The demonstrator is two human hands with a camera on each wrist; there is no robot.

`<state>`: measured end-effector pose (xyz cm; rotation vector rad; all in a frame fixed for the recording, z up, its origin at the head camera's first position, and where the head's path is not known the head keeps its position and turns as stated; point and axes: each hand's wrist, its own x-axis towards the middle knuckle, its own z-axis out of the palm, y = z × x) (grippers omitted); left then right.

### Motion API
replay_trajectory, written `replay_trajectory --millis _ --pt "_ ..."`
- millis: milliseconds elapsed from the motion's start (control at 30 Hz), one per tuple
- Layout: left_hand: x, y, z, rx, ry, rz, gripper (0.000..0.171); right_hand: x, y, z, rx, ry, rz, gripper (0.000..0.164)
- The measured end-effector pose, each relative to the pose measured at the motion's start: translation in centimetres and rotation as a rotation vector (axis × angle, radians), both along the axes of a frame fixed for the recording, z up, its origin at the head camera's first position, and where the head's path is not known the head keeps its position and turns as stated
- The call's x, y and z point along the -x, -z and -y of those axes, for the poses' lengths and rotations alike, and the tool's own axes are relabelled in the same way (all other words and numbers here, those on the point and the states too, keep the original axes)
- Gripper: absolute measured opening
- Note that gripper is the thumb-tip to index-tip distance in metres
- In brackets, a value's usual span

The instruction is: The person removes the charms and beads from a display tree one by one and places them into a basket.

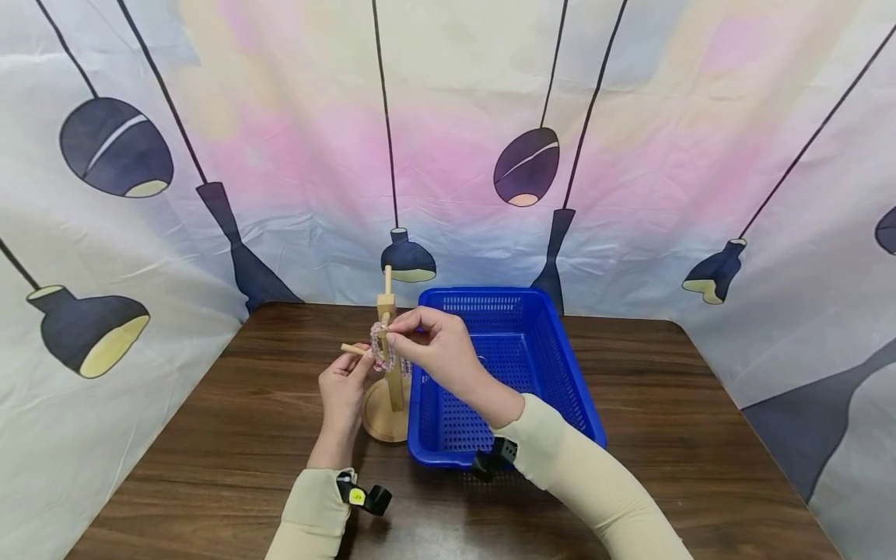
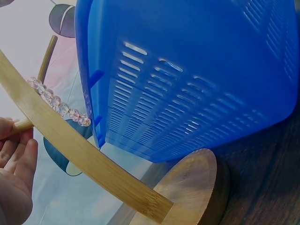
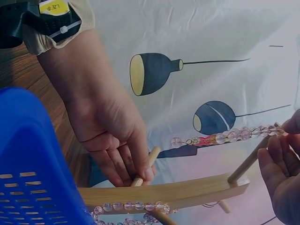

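Note:
A light wooden stand with several pegs rises from a round base. My left hand grips one of its lower pegs between thumb and fingers. With thumb and index finger, my right hand pinches one end of a pink, clear-beaded bracelet. That bracelet stretches out beside an upper peg, with the fingertips right at the peg's end. Another beaded bracelet hangs from a peg on the stand's other side, close to the blue basket.
A blue plastic basket with slotted walls stands directly right of the stand. Something small and pale shows inside it. The brown wooden table extends to both sides, and a cloth backdrop printed with lamps hangs behind.

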<state>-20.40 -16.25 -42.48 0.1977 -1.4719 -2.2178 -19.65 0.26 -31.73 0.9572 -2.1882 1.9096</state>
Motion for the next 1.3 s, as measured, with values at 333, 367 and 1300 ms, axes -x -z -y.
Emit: replay_trajectory --millis 333,367,1300 --pt "0.1 0.0 0.0 0.004 0.004 -0.012 0.035 -0.3 -0.2 -0.1 -0.020 -0.008 -0.006 0.010" --pt "0.1 0.0 0.0 0.008 0.004 -0.010 0.035 -0.3 -0.2 -0.1 -0.024 -0.008 -0.005 0.011" --pt "0.2 0.3 0.1 0.036 -0.003 -0.019 0.028 -0.3 -0.5 -2.0 -0.134 -0.023 0.003 0.009"
